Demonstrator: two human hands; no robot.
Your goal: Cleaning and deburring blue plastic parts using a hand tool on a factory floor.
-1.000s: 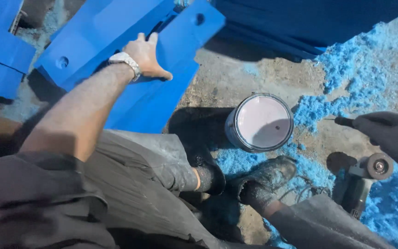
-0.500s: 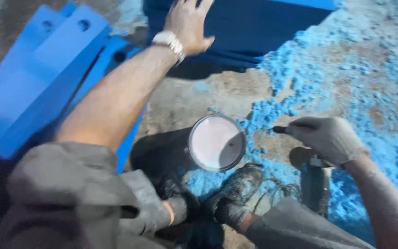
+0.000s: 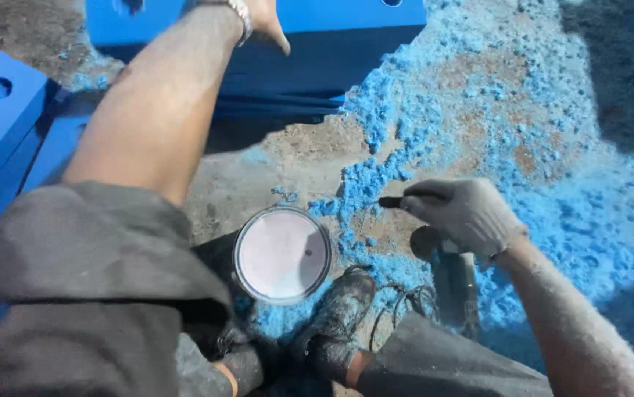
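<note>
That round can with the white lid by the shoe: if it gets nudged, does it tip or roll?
The can stands upright on rough, gritty ground, so it would probably scrape rather than slide freely. It looks wide, so tipping seems unlikely; on its side it would likely roll. The lid appears shut, so spilling looks unlikely. The shoe beside it might block it that way.

Pretty bright hard daylight here, coming from somewhere up top, so the blue powder [image 3: 552, 147] on the ground [image 3: 287, 158] looks almost overexposed and the pale lid of the can [image 3: 281, 254] glares flat white with no detail. Deep shadows sit at the ground's far right corner, the near right corner, and under the blue panel [image 3: 317, 66] at the far edge. The left forearm [image 3: 162, 110] and grey sleeve [image 3: 89, 294] up close are soft and stretched, slight motion blur overall.
</note>
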